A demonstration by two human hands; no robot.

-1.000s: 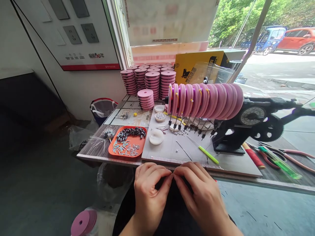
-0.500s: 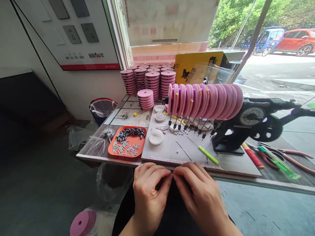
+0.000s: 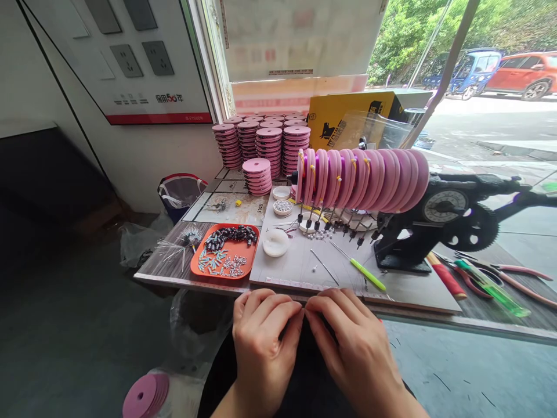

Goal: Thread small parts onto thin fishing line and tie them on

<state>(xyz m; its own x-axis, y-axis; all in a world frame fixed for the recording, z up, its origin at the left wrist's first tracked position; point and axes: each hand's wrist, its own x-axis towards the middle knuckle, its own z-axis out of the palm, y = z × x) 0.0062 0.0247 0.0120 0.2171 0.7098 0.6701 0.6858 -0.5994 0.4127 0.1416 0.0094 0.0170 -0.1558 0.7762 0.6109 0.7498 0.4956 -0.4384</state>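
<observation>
My left hand (image 3: pixel 266 342) and my right hand (image 3: pixel 351 339) meet fingertip to fingertip just in front of the table edge, above my dark-clothed lap. Each pinches thumb against forefinger. Whatever lies between the tips is too small to make out. Beyond them, on a pale board (image 3: pixel 300 273), lie a thin metal rod (image 3: pixel 324 267) and a needle-like tool with a lime-green handle (image 3: pixel 368 274). A white round dish (image 3: pixel 275 242) sits behind my left hand. Further back, a row of pink spools (image 3: pixel 361 179) is mounted on a black metal winder (image 3: pixel 448 215), with small black weighted pieces hanging below.
An orange tray (image 3: pixel 225 251) holds black, turquoise and silver small parts. Stacks of pink spools (image 3: pixel 270 139) stand behind, beside a yellow box (image 3: pixel 348 122). Pliers (image 3: pixel 505 273) and a green transparent-handled tool (image 3: pixel 496 290) lie at right. A fabric bin (image 3: pixel 180 194) stands left.
My left hand has shifted very slightly left, and its fingers have turned a little. Both hands keep their pinch with the tips together. Nothing on the table has moved.
</observation>
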